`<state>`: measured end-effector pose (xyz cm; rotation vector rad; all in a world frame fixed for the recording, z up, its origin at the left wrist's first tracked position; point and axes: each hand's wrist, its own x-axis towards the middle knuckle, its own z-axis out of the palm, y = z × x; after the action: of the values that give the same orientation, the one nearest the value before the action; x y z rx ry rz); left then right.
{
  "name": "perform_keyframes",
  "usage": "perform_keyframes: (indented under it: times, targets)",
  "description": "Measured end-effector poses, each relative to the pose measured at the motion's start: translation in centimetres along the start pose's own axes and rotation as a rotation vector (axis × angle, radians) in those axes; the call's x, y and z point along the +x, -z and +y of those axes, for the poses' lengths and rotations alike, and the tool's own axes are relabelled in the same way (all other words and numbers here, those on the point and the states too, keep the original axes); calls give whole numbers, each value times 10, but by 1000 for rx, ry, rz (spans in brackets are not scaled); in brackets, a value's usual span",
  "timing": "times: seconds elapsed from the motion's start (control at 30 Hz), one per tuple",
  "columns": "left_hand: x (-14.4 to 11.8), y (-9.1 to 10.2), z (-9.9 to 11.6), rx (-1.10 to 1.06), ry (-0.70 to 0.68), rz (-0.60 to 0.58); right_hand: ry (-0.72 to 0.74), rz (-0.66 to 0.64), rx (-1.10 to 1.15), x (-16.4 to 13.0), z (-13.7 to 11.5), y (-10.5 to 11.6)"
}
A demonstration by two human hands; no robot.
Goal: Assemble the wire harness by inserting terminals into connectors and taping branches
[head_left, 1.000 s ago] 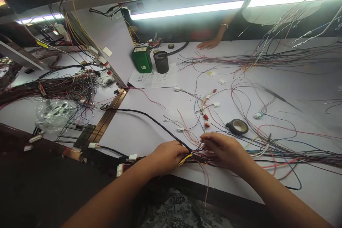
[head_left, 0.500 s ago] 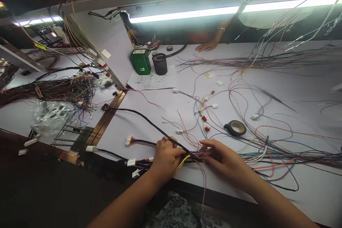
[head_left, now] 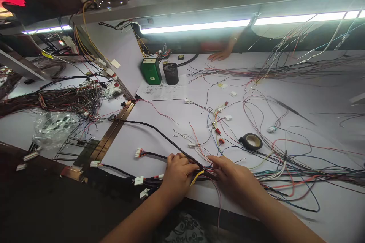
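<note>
My left hand (head_left: 179, 172) is closed around a wire harness (head_left: 159, 131), at the spot where its black-wrapped branches meet near the table's front edge. A yellow wire loop (head_left: 197, 177) sticks out beside my thumb. Just to the right, my right hand (head_left: 232, 176) has its fingers bent and closed on the same bundle; the exact grip is partly hidden. Left of my hands lie branch ends with a white and orange connector (head_left: 138, 153), a white connector (head_left: 95, 164) and another white connector (head_left: 139, 180). Loose wires (head_left: 285, 174) run off to the right.
A roll of black tape (head_left: 251, 141) lies beyond my right hand. Farther back stand a green box (head_left: 151, 71) and a black mesh cup (head_left: 171, 74) on a printed sheet (head_left: 159, 92). Another person's hand (head_left: 219, 55) rests at the far edge. A clear plastic bag (head_left: 54, 127) lies left.
The view has shifted slightly, so most things appear a little lower. My right hand's fingers have drawn in closer to the bundle. My left hand keeps its hold.
</note>
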<state>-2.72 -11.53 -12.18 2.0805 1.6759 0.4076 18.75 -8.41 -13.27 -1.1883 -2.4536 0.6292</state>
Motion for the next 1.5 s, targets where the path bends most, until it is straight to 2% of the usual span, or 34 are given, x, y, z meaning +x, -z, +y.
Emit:
perform_keyframes:
  times: [0.1, 0.33, 0.43, 0.57, 0.67, 0.77, 0.93, 1.1, 1.3, 1.5]
  targets:
    - [-1, -1, 1, -18, -7, 0, -40, -38, -6, 4, -3, -1]
    - [-3, 2, 3, -3, -80, 36, -221, 13, 161, 9, -13, -1]
    - [-2, 3, 2, -3, -95, 11, -270, 21, 187, 10, -13, -2]
    - [2, 7, 4, 84, -44, 28, -315, 12, 167, 13, -12, -3]
    - [3, 10, 4, 234, 48, 74, -321, 1, 137, 14, -12, -4]
    - [-2, 10, 3, 337, 30, 64, -299, 18, 105, 14, -13, -5]
    - [-9, 3, 5, 282, -3, 72, -245, 67, 89, 13, -10, -7]
    - [-17, 0, 12, 232, -18, 113, -269, 46, 140, 10, -8, -9]
    - [-21, 4, 14, 284, 64, 127, -259, 88, 156, 7, -7, -9]
    - [-22, 15, 3, 372, 156, 171, -271, 69, 161, 6, -6, -9]
